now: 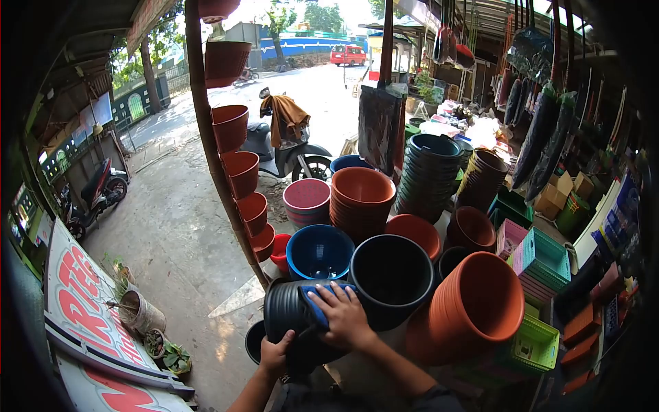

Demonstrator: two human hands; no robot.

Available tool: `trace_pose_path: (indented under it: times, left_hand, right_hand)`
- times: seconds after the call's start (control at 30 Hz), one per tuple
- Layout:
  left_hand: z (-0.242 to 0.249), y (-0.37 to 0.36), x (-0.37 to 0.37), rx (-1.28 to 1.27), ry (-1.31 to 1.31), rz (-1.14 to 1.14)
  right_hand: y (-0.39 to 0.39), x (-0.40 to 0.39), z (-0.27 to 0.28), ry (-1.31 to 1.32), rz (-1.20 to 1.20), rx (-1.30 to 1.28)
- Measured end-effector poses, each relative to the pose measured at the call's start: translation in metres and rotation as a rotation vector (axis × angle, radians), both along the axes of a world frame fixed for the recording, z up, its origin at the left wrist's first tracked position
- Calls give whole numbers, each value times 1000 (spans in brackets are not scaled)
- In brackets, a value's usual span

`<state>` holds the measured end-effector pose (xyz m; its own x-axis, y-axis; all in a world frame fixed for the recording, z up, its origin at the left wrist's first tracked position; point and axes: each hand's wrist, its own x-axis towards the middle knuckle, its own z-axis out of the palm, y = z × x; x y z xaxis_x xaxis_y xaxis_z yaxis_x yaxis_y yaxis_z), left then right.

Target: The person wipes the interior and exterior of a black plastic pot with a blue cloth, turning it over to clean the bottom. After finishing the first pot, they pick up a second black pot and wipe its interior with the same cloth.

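Note:
A stack of black plastic pots point(280, 310) lies tilted on its side in front of me. My left hand point(276, 354) grips it low on the left, thumb up and the other fingers mostly hidden. A blue cloth point(314, 306) is under my right hand point(341, 318), whose fingers press it against the ribbed outside of the pots. Just beyond stand a blue pot point(320, 251) and a large black pot point(392, 272), both upright and open at the top. Another dark pot point(255, 341) shows partly behind the stack at lower left.
Stacked orange pots point(473, 309) lean at right, near green baskets point(542, 255). Terracotta-coloured wall pots point(241, 173) hang on a slanted post point(200, 89) at left. A scooter point(295, 147) is parked beyond. Painted sign boards point(89, 302) and a potted plant point(141, 312) stand at left.

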<state>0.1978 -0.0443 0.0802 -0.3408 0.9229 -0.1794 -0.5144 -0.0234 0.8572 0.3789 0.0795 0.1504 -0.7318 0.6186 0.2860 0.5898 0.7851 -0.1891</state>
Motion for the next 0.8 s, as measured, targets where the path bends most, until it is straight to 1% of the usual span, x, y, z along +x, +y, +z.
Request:
trace_pose_path:
  times: [0.03, 0.07, 0.1, 0.13, 0.17, 0.23, 0.27, 0.3, 0.33, 0.37, 0.4, 0.43, 0.47, 0.5, 0.57, 0.6, 0.63, 0.7, 0.73, 0.77, 0.8]
  left_hand:
    - [-4, -4, -5, -42, 144, -83]
    - [-2, -6, -8, -43, 146, -83]
    - [1, -8, -10, -28, 86, -118]
    - [3, -10, -11, -14, 25, -153]
    - [3, -12, -13, -14, 24, -152]
    - [-1, -17, -17, 28, -89, -135]
    - [-4, -19, -20, 28, -88, -134]
    - [-8, -22, -24, 21, -139, -93]
    - [-14, -24, -26, 14, -192, -52]
    - [-22, -25, -29, 13, -193, -50]
    - [-31, -25, -32, 4, -269, -19]
    - [-38, -23, -33, -5, -344, 10]
    - [-39, -18, -31, -3, -345, 8]
    - [-40, -14, -29, 1, -325, 32]
    - [-35, -9, -19, -5, -305, 43]
    - [-28, -7, -13, -11, -177, 39]
    - [-24, -6, -8, -15, -47, 35]
    - [-19, -7, -5, 1, -22, -2]
    - [-18, -6, -4, 18, 1, -28]
    - [-18, -5, -4, 19, 6, -42]
    - [-20, -6, -4, 15, 89, -68]
  right_hand:
    - [19, 3, -5, 2, 55, -33]
    - [43, 7, -14, 77, 89, -253]
    - [62, 13, -16, 151, 124, -472]
    - [73, 21, -7, 225, 35, -900]
    - [81, 30, -2, 295, -61, -1327]
    - [96, 53, -29, 546, -297, -1637]
    - [82, 60, -22, 689, -496, -1744]
    - [84, 69, -50, 688, -496, -1744]
    - [90, 80, -98, 929, -290, -1927]
    - [89, 86, -129, 1172, -59, -2085]
    - [69, 85, -130, 1171, -61, -2087]
    - [42, 80, -122, 1318, -172, -1931]
    - [23, 71, -117, 1454, -280, -1762]
    - [12, 60, -125, 1457, -284, -1759]
    - [-9, 41, -135, 1720, -327, -1400]
    - [-10, 41, -134, 1728, -336, -1393]
    - [-8, 41, -131, 1570, -380, -1259]
    - [-4, 42, -123, 1256, -454, -991]
    - [12, 46, -155, 1278, -483, -1051]
    - [19, 51, -156, 1290, -491, -1044]
    - [27, 56, -157, 1209, -628, -1252]
